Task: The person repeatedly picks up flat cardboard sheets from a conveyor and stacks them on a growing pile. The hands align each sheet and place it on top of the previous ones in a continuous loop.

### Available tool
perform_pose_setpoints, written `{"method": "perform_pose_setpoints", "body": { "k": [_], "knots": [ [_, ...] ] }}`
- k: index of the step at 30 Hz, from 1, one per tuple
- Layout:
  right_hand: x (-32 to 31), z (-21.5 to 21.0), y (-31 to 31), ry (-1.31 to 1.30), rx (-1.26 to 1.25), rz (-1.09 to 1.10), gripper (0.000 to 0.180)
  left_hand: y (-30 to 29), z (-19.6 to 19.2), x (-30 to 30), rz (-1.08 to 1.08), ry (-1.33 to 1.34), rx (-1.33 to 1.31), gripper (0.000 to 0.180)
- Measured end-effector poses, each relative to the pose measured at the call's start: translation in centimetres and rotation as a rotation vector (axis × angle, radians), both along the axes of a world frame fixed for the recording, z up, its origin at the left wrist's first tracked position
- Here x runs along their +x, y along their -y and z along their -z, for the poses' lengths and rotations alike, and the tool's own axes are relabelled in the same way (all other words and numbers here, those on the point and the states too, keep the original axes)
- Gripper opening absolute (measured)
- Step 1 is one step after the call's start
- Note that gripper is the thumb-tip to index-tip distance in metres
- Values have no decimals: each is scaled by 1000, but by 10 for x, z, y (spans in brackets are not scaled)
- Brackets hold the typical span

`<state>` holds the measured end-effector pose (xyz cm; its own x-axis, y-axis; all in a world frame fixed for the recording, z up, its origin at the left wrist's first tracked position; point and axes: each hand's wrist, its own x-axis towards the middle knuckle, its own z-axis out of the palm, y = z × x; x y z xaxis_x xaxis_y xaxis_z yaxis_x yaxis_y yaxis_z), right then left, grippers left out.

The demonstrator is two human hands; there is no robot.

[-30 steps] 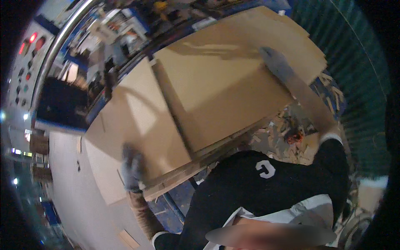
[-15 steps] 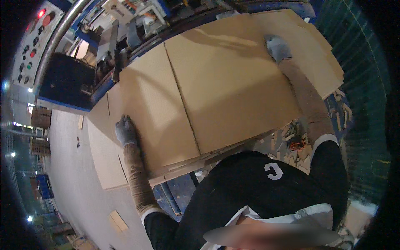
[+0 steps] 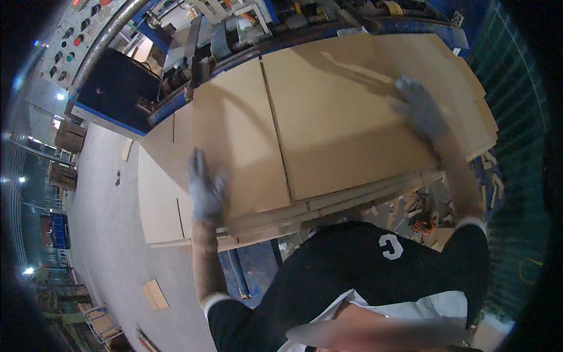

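Observation:
A large creased cardboard sheet [image 3: 334, 129] lies on top of a stack of cardboard sheets [image 3: 352, 196] in front of me. A dark slit runs across it from the far to the near edge. My left hand [image 3: 206, 186], in a grey glove, is at the sheet's left edge with fingers stretched forward and thumb apart. Over the right part of the sheet is my right hand [image 3: 421, 110], also gloved, slightly blurred, its fingers spread. Neither hand grips anything; whether the right palm touches the cardboard I cannot tell.
Beyond the stack runs a blue machine [image 3: 234, 56] with rollers. A control panel [image 3: 73, 38] with buttons stands far left, beside a curved metal pipe [image 3: 111, 44]. Cardboard scraps [image 3: 413, 205] litter the floor near right. Green curtain-like sheeting [image 3: 510, 117] hangs at the right.
My left fingers, curled at the sheet's edge before, are now straightened. My right hand has come nearer to me and spread its fingers. The whole view has shifted a little.

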<state>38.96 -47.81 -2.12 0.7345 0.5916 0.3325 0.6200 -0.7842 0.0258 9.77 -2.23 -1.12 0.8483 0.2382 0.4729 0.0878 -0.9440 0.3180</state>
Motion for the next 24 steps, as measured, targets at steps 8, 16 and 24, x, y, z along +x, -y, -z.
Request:
{"method": "perform_pose_setpoints", "body": {
  "k": [8, 16, 24],
  "knots": [
    [-89, 4, 59, -222, -153, -220, 90, 31, -6, -33, 279, -174, 425, 63],
    [24, 24, 44, -395, 197, -271, 71, -20, 15, 31, 312, -11, 590, 53],
    [100, 15, -70, 35, -25, 203, 47, -51, 5, 187, -423, -26, 672, 63]
  ]
}}
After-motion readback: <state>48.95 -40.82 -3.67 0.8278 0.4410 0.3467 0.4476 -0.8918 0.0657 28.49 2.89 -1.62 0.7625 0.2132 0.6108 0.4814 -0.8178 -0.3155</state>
